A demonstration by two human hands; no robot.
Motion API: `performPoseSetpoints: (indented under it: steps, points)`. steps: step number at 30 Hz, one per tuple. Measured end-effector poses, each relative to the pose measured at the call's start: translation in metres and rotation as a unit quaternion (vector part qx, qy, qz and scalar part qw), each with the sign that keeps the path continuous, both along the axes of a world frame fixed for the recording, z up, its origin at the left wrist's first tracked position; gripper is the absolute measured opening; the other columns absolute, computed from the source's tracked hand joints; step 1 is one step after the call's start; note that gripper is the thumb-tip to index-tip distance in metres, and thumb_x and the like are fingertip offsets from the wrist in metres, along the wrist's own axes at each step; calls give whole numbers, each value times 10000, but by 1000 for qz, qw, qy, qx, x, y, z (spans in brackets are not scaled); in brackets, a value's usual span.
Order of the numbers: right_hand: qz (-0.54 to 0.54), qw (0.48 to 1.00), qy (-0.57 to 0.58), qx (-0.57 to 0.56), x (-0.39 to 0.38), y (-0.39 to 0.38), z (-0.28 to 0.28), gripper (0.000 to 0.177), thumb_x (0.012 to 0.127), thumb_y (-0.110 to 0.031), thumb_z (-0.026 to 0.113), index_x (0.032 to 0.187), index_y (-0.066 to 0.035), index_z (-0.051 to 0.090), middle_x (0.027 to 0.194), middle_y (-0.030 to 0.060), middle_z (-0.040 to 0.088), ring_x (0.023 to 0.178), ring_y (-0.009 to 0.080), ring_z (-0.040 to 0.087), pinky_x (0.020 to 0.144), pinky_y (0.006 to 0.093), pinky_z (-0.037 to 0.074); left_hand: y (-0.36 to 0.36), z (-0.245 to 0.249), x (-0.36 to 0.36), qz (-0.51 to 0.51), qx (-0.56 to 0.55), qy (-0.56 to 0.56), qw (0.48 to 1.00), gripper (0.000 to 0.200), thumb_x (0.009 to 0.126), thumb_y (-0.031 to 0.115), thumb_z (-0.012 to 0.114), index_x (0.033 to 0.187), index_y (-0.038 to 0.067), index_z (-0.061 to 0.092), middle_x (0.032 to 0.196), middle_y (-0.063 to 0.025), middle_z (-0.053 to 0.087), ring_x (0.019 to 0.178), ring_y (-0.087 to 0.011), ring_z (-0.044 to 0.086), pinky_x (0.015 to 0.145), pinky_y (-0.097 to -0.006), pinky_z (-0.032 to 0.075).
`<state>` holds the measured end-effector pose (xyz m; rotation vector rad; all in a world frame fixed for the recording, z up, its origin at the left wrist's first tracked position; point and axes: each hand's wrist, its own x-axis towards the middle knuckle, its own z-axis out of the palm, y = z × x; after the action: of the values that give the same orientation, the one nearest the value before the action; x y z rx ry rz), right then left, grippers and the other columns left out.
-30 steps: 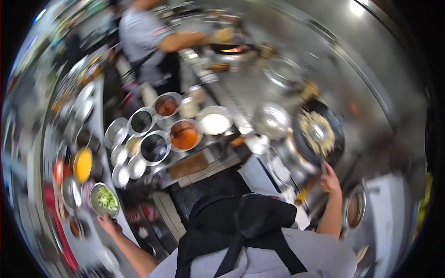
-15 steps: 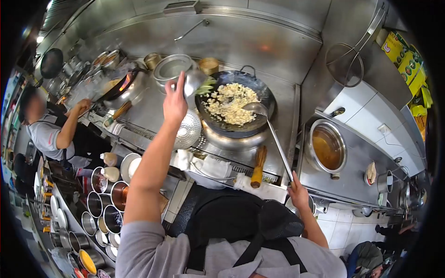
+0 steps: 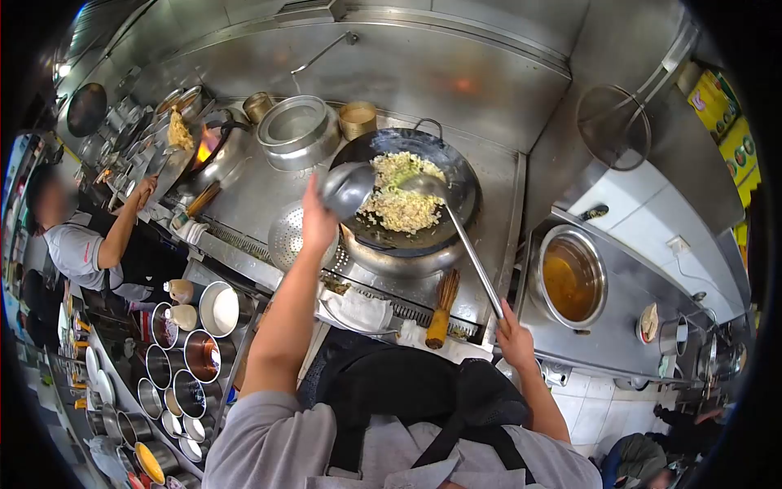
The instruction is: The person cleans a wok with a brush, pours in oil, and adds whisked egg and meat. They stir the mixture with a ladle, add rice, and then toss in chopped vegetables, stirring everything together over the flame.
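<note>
My left hand (image 3: pixel 318 216) grips a shiny metal bowl (image 3: pixel 346 194), tipped toward the wok at its left rim. In my right hand (image 3: pixel 515 336) is the wooden end of a long steel ladle (image 3: pixel 474 259). The ladle's head rests in the food, its underside hidden. A dark wok (image 3: pixel 463 186) sits on the burner and holds crumbly, pale yellow food (image 3: pixel 406 213) that looks like fried rice. Some chopped greens (image 3: pixel 397 174) lie on top of it near the bowl.
A perforated strainer (image 3: pixel 287 236) lies left of the wok, and a bamboo brush (image 3: pixel 442 310) is in front. A pot of brown liquid (image 3: pixel 572 273) stands right. At left, a co-worker (image 3: pixel 90 244) tosses food in another wok (image 3: pixel 173 167) near a flame. Several metal containers (image 3: pixel 202 354) stand lower left.
My left hand has lowered and tipped the bowl; greens that were falling from it now lie in the wok. The ladle head has moved left and slightly up. The co-worker's wok has tilted up.
</note>
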<state>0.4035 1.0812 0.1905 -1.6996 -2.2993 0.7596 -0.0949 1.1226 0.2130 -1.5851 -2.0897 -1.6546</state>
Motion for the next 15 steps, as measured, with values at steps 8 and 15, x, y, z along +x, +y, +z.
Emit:
performPoseSetpoints:
  steps: [8,15]
  points:
    - [-1,974,172,-145,-42,43,-45,725,802,-48,613,1457,-115,310,1252,198,551,1122,299,558,935,339,440,-335,-70,-61,201,-109,-421,878,593,753,45,499,1318,-60,355,1140,-155,546,996,-221,556,848,-306,470]
    - [71,887,401,-217,-296,170,48,736,826,66,478,1479,-172,234,650,24,462,436,117,420,389,270,340,-612,-181,-49,393,-85,-460,791,438,751,68,474,1184,47,529,958,-84,617,667,-156,586,463,-269,451]
